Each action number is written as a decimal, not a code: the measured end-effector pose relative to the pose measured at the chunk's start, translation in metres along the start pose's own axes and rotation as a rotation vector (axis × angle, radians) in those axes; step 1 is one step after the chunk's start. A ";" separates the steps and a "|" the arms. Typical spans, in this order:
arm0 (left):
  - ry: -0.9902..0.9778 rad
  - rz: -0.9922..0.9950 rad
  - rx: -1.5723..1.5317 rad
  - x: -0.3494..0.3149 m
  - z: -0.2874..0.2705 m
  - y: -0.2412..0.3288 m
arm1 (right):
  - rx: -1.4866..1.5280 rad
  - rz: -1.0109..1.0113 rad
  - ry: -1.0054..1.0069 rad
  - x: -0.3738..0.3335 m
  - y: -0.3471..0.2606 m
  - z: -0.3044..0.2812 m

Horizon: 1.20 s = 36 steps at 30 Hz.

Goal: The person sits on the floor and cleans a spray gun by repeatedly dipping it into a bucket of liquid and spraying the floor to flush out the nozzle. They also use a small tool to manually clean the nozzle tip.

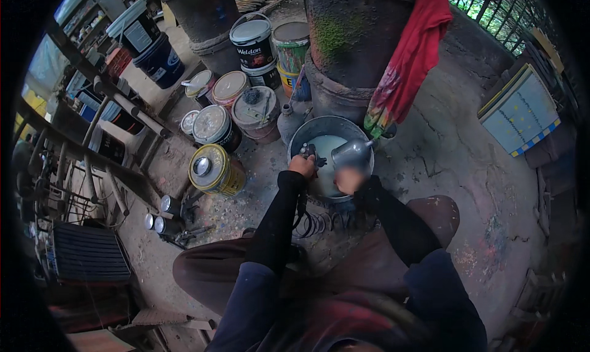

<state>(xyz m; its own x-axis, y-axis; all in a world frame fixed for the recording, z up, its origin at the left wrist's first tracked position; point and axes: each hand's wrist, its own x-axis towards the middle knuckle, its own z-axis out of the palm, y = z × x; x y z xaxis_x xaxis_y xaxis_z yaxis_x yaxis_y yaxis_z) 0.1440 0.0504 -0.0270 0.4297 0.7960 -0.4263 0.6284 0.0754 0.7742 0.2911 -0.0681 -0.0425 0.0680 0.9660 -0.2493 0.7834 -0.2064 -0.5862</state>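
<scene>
Before me on the floor is a round metal basin [305,130] with cloudy whitish liquid [328,185] in it. My left hand [302,166] is closed around what looks like a dark spray gun [317,157] at the basin's left side. Over the right half of the basin, my right hand [351,180], somewhat blurred, grips a grey metal cup [351,151]. The cup lies tilted on its side, and a narrow tip points to the upper right. A coiled dark hose [326,224] hangs below the basin, near my left forearm.
Paint buckets [252,52] stand in a cluster at the far left; a yellow can [216,170] is nearer. A grey jug [288,124] stands beside the basin. A red cloth [410,57] hangs from a large drum [344,32]. Small metal cups [170,204] sit at left.
</scene>
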 end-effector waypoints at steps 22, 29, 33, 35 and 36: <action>-0.522 0.301 1.189 0.082 0.039 -0.031 | -0.212 0.116 -0.221 0.025 0.039 0.031; -0.508 0.322 1.223 0.095 0.041 -0.050 | -0.215 0.099 -0.217 0.029 0.042 0.035; -0.503 0.310 1.247 0.091 0.046 -0.045 | -0.173 0.180 -0.176 0.025 0.044 0.036; -0.500 0.279 1.208 0.094 0.047 -0.046 | -0.155 0.194 -0.156 0.026 0.048 0.039; -0.497 0.259 1.188 0.096 0.046 -0.049 | -0.161 0.182 -0.164 0.027 0.047 0.039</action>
<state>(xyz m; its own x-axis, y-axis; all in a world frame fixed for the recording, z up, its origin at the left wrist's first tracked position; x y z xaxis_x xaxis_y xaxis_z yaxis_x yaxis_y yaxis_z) 0.1843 0.0954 -0.1277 0.6547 0.3832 -0.6516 0.5662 -0.8197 0.0869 0.3053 -0.0578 -0.1065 0.1258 0.8745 -0.4684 0.8564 -0.3340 -0.3937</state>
